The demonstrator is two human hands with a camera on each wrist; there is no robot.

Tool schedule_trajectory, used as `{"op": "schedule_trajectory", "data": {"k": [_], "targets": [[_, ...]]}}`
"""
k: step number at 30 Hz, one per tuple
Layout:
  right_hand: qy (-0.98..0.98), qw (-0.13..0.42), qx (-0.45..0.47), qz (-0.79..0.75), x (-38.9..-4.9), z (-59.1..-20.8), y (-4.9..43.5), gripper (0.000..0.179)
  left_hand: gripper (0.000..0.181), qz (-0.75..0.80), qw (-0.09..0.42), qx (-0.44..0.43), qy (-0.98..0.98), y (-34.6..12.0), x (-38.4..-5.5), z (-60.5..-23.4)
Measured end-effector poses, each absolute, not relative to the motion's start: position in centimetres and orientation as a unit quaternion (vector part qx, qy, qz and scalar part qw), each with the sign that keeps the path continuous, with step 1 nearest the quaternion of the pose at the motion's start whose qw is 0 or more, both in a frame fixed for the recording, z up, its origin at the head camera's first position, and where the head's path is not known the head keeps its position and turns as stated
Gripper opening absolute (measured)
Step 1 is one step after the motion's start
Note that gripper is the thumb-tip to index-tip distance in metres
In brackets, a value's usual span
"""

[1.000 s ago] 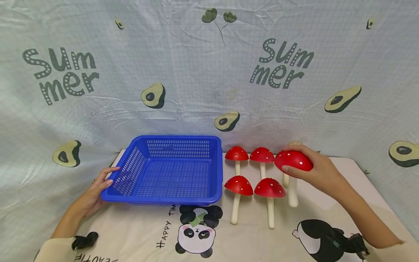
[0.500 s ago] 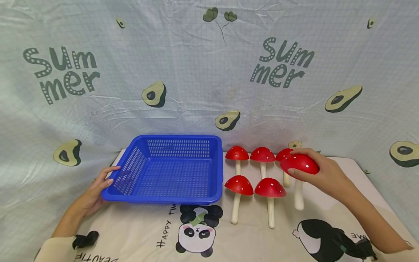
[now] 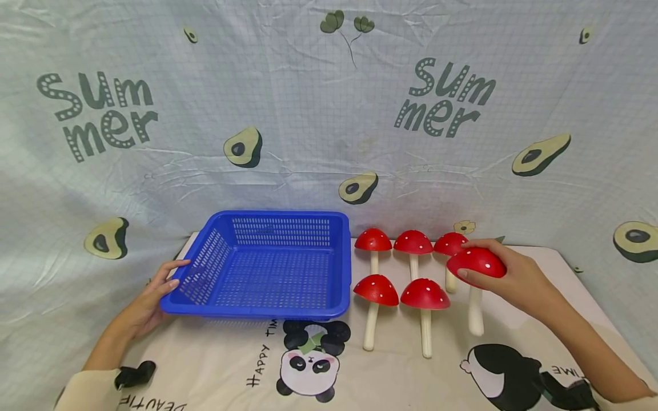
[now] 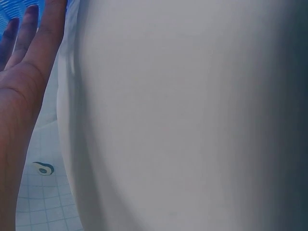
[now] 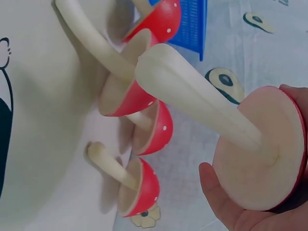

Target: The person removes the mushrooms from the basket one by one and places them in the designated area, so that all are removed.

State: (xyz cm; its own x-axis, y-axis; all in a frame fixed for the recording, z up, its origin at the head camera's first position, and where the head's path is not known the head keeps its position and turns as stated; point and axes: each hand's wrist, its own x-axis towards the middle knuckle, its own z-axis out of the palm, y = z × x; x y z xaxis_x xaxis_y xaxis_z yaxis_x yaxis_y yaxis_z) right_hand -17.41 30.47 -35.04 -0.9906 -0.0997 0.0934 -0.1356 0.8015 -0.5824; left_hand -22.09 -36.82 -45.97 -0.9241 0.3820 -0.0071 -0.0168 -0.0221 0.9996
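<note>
A toy mushroom (image 3: 478,262) with a red, white-dotted cap and pale stem is in my right hand (image 3: 519,282), gripped by the cap. Its stem points down, its lower end near the cloth. In the right wrist view I see the cap's pale underside (image 5: 255,168) with fingers round its edge. My left hand (image 3: 146,305) touches the left rim of a blue plastic basket (image 3: 341,274), fingers fairly straight; the left wrist view shows that hand (image 4: 29,82) below the basket's mesh. Between basket and right hand lie several similar mushrooms (image 3: 375,290) in two rows.
A cream cloth with panda prints (image 3: 308,371) covers the table. Behind it hangs a pale curtain (image 3: 308,114) with avocado prints, close to the basket's back rim. The rear mushrooms (image 3: 413,242) lie near the table's back edge.
My right hand has moved right and slightly toward me with the mushroom, uncovering the rear right mushroom's cap. The left hand and basket stay in place.
</note>
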Motion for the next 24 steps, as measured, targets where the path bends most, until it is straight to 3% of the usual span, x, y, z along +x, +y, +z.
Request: {"op": "schedule_trajectory", "data": {"k": [24], "targets": [[-0.946,-0.002,0.041,0.322,-17.0,-37.9,31.4,0.059,0.040,0.698,0.141,0.108,0.694,-36.8,-22.2,-46.2]]}}
